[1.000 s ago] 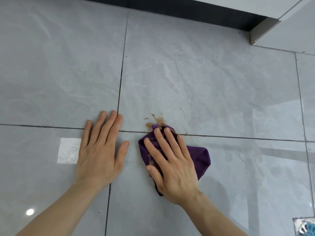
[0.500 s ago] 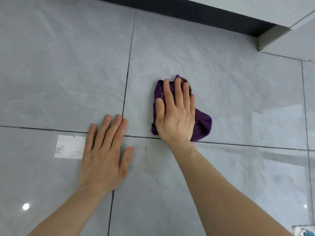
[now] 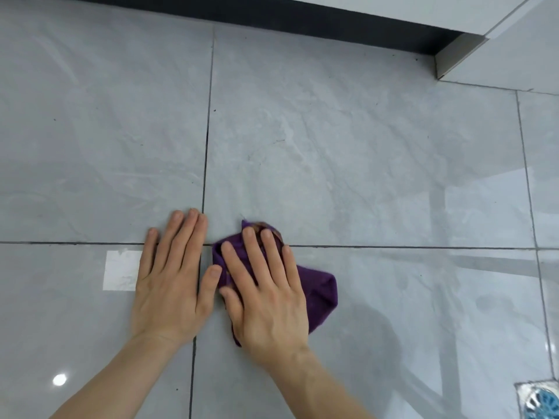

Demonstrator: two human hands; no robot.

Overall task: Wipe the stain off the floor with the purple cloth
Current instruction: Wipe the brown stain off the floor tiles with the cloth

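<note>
The purple cloth (image 3: 320,290) lies bunched on the grey tiled floor (image 3: 348,164), across the horizontal grout line. My right hand (image 3: 266,294) presses flat on top of it, fingers spread and pointing away from me. Brown dirt shows on the cloth's far tip, just past my fingertips. No brown stain shows on the bare tiles beyond the cloth; the floor under the cloth is hidden. My left hand (image 3: 171,276) rests flat on the floor just left of the cloth, its thumb touching the cloth's edge.
A dark skirting strip (image 3: 302,16) runs along the far wall, with a metal-edged corner (image 3: 456,57) at the upper right. A floor drain (image 3: 541,400) sits at the lower right. A bright window reflection (image 3: 121,270) lies left of my left hand.
My right hand pushed the cloth away over the brown stain, then pulled it back towards me beside the left hand. The brown marks no longer show on the tile. The left hand stayed planted.
</note>
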